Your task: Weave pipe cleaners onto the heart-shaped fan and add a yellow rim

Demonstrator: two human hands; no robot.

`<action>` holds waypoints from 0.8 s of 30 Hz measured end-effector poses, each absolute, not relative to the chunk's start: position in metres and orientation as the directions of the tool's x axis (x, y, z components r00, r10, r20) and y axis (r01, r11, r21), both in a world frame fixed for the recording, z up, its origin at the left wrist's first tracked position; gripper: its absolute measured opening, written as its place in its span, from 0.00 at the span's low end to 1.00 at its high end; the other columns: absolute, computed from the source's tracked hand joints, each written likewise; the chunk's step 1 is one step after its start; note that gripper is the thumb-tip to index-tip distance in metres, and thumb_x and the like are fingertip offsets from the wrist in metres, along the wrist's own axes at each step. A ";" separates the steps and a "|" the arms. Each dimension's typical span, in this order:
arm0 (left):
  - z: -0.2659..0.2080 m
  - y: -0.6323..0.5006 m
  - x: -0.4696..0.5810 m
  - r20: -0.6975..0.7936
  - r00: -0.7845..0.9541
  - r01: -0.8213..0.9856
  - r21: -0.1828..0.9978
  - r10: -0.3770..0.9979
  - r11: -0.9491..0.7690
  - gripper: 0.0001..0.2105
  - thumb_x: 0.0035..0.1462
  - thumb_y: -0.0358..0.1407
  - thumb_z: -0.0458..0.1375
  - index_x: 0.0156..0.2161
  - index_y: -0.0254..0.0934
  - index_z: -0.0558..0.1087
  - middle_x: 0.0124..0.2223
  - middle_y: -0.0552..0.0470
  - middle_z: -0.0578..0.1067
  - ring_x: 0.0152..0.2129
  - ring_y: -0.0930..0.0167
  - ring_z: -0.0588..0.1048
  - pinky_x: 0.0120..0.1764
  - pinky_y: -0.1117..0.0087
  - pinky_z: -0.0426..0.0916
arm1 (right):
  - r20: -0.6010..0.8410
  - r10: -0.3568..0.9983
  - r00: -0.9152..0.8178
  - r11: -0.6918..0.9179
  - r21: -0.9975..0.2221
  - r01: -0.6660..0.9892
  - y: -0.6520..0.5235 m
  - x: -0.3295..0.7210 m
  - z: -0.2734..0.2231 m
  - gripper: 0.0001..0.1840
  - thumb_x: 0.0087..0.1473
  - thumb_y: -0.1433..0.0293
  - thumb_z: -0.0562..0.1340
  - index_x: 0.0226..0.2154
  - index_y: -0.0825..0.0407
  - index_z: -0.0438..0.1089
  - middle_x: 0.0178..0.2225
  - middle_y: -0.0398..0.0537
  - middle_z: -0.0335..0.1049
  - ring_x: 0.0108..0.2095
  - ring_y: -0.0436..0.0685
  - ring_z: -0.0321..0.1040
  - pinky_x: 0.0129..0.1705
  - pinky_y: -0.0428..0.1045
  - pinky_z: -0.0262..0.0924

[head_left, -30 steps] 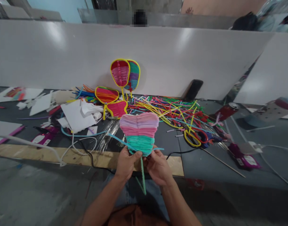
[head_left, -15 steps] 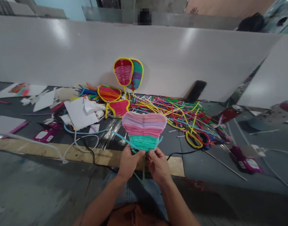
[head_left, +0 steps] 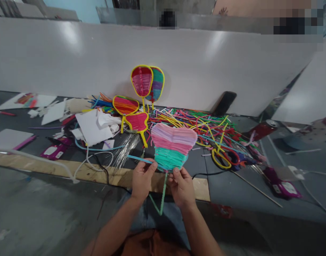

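A fan-shaped piece made of pipe cleaners (head_left: 175, 142), striped pink, lilac and turquoise, is held up over the table's front edge. At its lower right edge my right hand (head_left: 183, 186) pinches it between thumb and fingers. My left hand (head_left: 143, 177) is closed on a light-blue pipe cleaner (head_left: 136, 158) at the piece's lower left, its free end pointing left. A bent green pipe cleaner (head_left: 163, 193) hangs below the piece, between the hands. Whether the blue one is fastened to the piece is hidden by my fingers.
Finished yellow-rimmed fans (head_left: 141, 81) lean on the white partition (head_left: 99, 64), others lie below. Loose pipe cleaners (head_left: 189, 119) are heaped behind the work. Yellow-handled scissors (head_left: 221, 159), a can (head_left: 264, 129), a phone (head_left: 224, 103), white paper (head_left: 92, 128) and cables (head_left: 51, 160) surround it.
The striped piece has shifted right and tilted slightly. My left hand has moved from its bottom edge out along the light-blue pipe cleaner. More of the green pipe cleaner shows below.
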State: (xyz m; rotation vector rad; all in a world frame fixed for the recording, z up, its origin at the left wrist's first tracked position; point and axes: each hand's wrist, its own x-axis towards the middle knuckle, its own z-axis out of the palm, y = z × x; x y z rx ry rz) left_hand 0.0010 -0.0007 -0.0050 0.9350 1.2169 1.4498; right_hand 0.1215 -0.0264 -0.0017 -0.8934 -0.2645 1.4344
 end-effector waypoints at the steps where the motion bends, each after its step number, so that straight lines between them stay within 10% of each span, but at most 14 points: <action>1: -0.004 -0.001 0.001 -0.047 -0.220 -0.210 0.978 0.974 -0.001 0.09 0.47 0.39 0.64 0.31 0.35 0.73 0.26 0.57 0.73 0.25 0.75 0.70 0.32 0.75 0.65 | -0.352 0.921 0.167 -0.116 -0.657 -0.745 -0.026 0.122 -0.001 0.17 0.34 0.62 0.74 0.27 0.52 0.70 0.23 0.37 0.66 0.20 0.42 0.59 0.22 0.39 0.58; 12: 0.001 0.003 0.000 -0.167 -0.189 -0.392 0.916 0.968 0.082 0.12 0.42 0.39 0.67 0.28 0.34 0.72 0.24 0.56 0.74 0.22 0.75 0.71 0.30 0.74 0.67 | -0.376 0.921 0.100 -0.168 -0.616 -0.770 -0.030 0.125 -0.005 0.16 0.36 0.64 0.74 0.26 0.53 0.70 0.20 0.36 0.64 0.20 0.42 0.60 0.21 0.38 0.58; 24: 0.006 0.003 -0.001 -0.397 0.142 -0.713 0.594 0.907 0.372 0.12 0.42 0.35 0.68 0.31 0.35 0.71 0.26 0.55 0.76 0.21 0.76 0.73 0.28 0.74 0.69 | -0.369 0.927 0.072 -0.191 -0.625 -0.757 -0.028 0.126 0.002 0.16 0.35 0.64 0.74 0.26 0.52 0.71 0.22 0.37 0.64 0.21 0.42 0.60 0.22 0.38 0.59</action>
